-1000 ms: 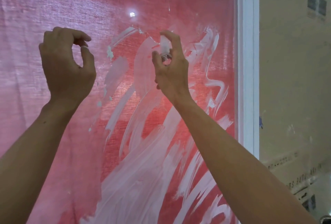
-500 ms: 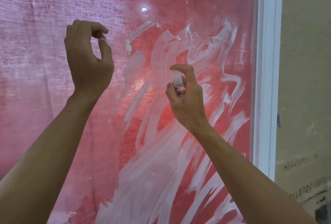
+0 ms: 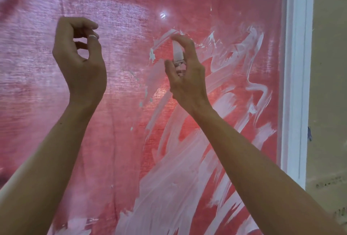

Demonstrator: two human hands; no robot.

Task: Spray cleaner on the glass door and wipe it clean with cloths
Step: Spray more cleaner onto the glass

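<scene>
Glass door (image 3: 122, 65), one spray bottle (image 3: 177, 52), two hands.

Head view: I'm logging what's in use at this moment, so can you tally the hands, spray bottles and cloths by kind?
Hands: 2, left hand raised with curled fingers holding nothing, right hand gripping the bottle.
Spray bottles: 1, small spray bottle held before the smeared glass door.
Cloths in hand: 0.
Total: 3
</scene>
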